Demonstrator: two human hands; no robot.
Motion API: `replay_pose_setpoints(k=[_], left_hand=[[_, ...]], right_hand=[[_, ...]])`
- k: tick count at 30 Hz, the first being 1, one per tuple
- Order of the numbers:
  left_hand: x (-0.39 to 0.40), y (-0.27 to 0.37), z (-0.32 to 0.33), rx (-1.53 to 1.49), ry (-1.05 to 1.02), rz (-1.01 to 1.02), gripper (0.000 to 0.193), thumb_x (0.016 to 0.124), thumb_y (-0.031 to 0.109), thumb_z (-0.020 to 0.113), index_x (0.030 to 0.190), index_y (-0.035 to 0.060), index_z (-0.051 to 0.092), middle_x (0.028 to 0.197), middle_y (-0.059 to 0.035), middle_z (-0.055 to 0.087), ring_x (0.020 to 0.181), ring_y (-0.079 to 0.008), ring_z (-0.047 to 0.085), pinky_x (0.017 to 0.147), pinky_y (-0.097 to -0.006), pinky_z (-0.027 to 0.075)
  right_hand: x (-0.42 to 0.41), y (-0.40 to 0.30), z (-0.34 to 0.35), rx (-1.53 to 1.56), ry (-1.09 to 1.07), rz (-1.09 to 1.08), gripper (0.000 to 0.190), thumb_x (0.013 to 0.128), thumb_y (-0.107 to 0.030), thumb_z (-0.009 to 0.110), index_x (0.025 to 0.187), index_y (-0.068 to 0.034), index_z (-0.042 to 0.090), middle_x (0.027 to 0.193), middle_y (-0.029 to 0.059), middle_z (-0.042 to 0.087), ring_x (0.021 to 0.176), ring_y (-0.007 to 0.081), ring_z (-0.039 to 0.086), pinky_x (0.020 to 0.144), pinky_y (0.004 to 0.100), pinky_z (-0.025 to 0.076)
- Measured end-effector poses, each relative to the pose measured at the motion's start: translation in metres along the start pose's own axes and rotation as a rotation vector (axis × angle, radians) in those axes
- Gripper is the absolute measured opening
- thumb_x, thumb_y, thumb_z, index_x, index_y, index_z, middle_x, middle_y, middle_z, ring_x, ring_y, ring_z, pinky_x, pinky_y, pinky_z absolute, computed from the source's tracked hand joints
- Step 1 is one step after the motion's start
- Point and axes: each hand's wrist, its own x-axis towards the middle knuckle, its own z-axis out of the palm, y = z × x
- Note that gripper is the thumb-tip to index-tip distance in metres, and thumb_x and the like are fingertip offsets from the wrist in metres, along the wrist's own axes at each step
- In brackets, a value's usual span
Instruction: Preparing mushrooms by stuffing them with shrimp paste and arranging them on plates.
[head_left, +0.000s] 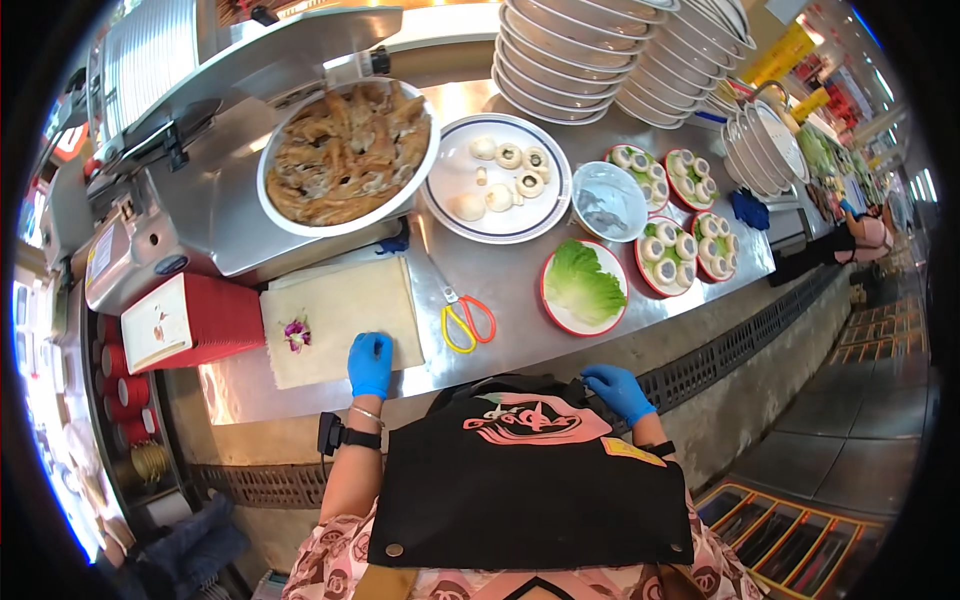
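My left hand (370, 365), in a blue glove, rests with curled fingers at the front edge of a folded beige cloth (352, 300). I see nothing in it. A purple and white flower (297, 334) lies on the cloth to its left. Scissors with one yellow and one red handle (469, 322) lie to its right, blades pointing away. My right hand (619, 393), gloved too, hangs beside my black apron (517, 487) in front of the counter edge, its fingers loosely apart. Beyond it a red-rimmed plate (596, 324) bears a green lettuce leaf (585, 281).
Several red-rimmed plates (667, 291) hold mushrooms on greens. A blue-rimmed plate (480, 225) carries white mushrooms; a tub (611, 201) of grey paste stands beside it. Left are a bowl of brown food (352, 157), a slicer (142, 247) and stacked red trays (217, 322). Tall dish stacks (570, 67) stand behind.
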Motion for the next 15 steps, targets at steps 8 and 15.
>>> replay_pose_setpoints(k=[8, 15], left_hand=[[-0.012, 0.039, 0.034, -0.117, -0.071, 0.072, 0.012, 0.081, 0.015, 0.061, 0.079, 0.0029, 0.061, 0.079, -0.013, 0.058, 0.073, -0.0283, 0.058, 0.066, -0.0359, 0.047], [-0.027, 0.092, 0.068, -0.147, -0.146, 0.141, 0.01, 0.083, 0.012, 0.063, 0.088, 0.0027, 0.063, 0.082, -0.0092, 0.06, 0.074, -0.0189, 0.059, 0.069, -0.0288, 0.047]], right_hand=[[-0.012, 0.027, -0.014, 0.066, -0.008, 0.082, 0.021, 0.084, -0.014, 0.061, 0.1, -0.001, 0.066, 0.093, 0.0134, 0.068, 0.085, 0.0218, 0.066, 0.077, 0.0313, 0.05], [-0.004, 0.062, -0.052, 0.085, -0.027, 0.037, 0.021, 0.084, -0.013, 0.061, 0.101, 0.0, 0.065, 0.093, 0.0132, 0.068, 0.083, 0.0209, 0.065, 0.077, 0.0308, 0.049]])
